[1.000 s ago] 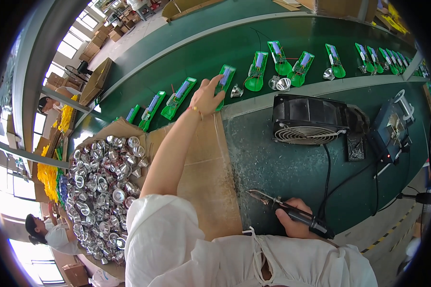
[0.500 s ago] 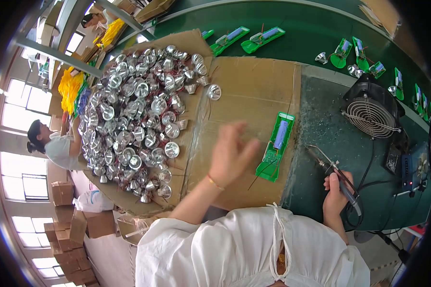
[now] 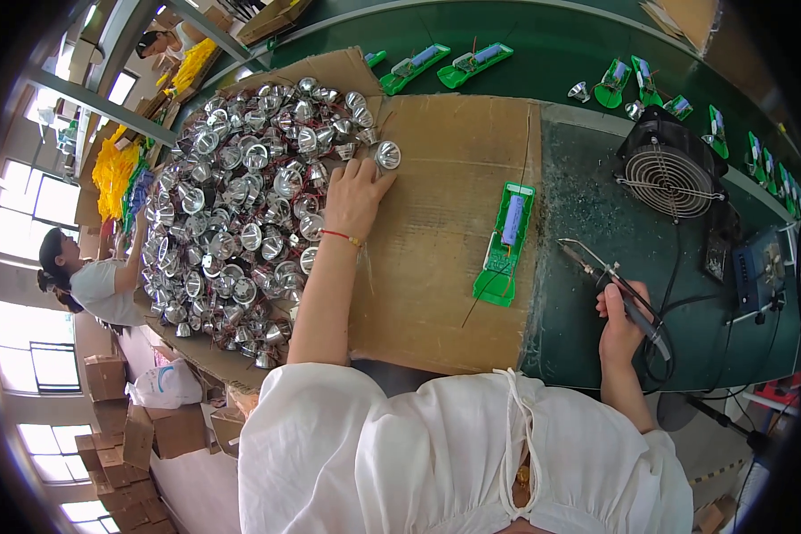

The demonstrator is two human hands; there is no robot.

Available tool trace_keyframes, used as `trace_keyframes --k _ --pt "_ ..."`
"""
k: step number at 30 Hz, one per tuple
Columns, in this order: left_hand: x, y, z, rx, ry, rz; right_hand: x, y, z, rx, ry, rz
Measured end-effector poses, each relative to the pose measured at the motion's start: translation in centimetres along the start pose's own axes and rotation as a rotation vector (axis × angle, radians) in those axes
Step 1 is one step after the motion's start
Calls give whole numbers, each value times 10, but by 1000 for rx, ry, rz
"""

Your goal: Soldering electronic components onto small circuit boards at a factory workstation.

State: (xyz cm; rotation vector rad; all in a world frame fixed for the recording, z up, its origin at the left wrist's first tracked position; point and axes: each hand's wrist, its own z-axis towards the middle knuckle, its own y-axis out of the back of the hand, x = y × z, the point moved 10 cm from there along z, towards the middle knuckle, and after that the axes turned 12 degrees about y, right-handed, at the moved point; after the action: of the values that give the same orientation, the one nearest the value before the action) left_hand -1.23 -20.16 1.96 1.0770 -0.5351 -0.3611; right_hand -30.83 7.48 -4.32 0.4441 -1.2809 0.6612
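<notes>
My left hand [image 3: 354, 203] reaches to the right edge of a heap of silver cup-shaped reflectors [image 3: 245, 240] with thin wires. Its fingers are stretched out and apart, the tips touching or just over the nearest pieces. One loose reflector [image 3: 387, 155] lies on the cardboard just beyond the thumb. In my right hand [image 3: 620, 325] is a soldering iron [image 3: 630, 310], its tip pointing up and left over the green bench. Between the hands a green plastic housing [image 3: 497, 287] lies on the cardboard, holding a purple battery cell [image 3: 513, 221], a circuit board and loose wires.
A black fan [image 3: 675, 169] with a round wire guard stands on the right, near a blue soldering station [image 3: 760, 269]. Several green housings [image 3: 476, 65] line the far green surface. Cardboard [image 3: 418, 303] covers the bench middle. A co-worker [image 3: 102, 285] is at the left.
My left hand has moved left and away from me, from beside the green housing to the reflector heap. My right hand still holds the soldering iron. The whole view has shifted slightly.
</notes>
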Motion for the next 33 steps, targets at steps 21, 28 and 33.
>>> trace_keyframes --k 21,28,33 --pt "-83 20 -92 551 690 -1202 52 -40 -23 314 280 13" --pt "-99 26 -90 409 616 -1143 59 -56 -28 371 289 -45" --pt "-104 27 -88 396 599 -1157 58 -59 -26 356 296 -74"
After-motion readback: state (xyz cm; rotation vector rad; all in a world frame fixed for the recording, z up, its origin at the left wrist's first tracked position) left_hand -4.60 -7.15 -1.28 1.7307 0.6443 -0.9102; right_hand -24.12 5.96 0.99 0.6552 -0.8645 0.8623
